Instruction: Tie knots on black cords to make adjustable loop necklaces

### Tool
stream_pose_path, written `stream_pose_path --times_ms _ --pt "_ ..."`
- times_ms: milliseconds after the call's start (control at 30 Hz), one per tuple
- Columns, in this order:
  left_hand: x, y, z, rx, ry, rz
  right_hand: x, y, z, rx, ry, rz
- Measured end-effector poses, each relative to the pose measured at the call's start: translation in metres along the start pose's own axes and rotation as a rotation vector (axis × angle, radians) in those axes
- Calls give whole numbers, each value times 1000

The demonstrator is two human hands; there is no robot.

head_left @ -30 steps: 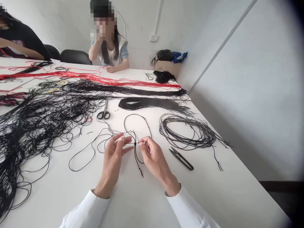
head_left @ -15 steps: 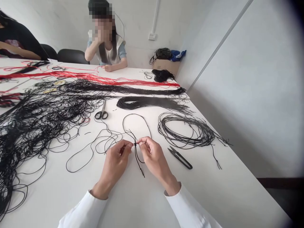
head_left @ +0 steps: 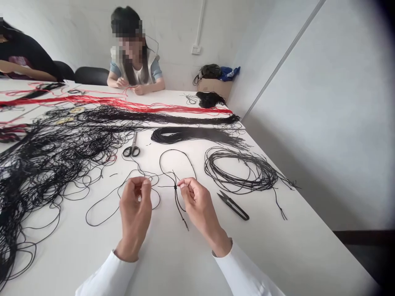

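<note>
A black knotted cord (head_left: 175, 187) lies in front of me, its loop pointing away and two strands trailing toward me. My right hand (head_left: 196, 199) pinches a short end beside the knot, on its right side. Left of the knot a thin cord end sticks out free. My left hand (head_left: 135, 205) is raised over a loose thin cord (head_left: 99, 224), thumb and fingers curled close together; whether anything is between the fingertips is too small to tell. Black thread snips (head_left: 233, 205) lie to the right of my right hand.
Scissors (head_left: 131, 150) lie beyond my left hand. A tangle of black cord (head_left: 61, 152) covers the left. A coiled bundle (head_left: 243, 170) sits at right; a folded black bundle (head_left: 197, 135) and red cords (head_left: 148, 107) stretch farther back. Two people sit across the table (head_left: 175, 255).
My left hand has let go of the cord end left of the knot and moved left. My right hand has stayed at the knot. The person opposite has lowered a hand from the face.
</note>
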State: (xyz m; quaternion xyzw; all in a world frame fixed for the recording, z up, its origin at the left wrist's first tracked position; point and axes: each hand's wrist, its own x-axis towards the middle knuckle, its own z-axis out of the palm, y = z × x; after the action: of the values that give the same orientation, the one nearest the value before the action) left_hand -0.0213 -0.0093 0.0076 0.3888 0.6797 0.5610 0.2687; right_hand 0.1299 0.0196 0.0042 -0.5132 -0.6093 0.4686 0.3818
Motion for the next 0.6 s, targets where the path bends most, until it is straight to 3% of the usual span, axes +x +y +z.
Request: stream_pose_path --times_ms 33,100,167,200,367,600 --pt "-1 1 0 14 -40 -20 0 -1 0 17 3 8" --pt "-4 2 2 17 -246 -87 0 -2 0 37 12 12" --pt "-7 4 7 -66 -431 -180 -1 -3 1 39 29 6" --pt "-8 4 10 -141 -470 -230 -2 -4 1 37 34 4" --pt "-8 3 17 -422 -429 -365 -3 -4 3 26 -9 -34" --pt "-3 -7 13 -302 -307 -201 -3 -2 1 -184 -53 -141"
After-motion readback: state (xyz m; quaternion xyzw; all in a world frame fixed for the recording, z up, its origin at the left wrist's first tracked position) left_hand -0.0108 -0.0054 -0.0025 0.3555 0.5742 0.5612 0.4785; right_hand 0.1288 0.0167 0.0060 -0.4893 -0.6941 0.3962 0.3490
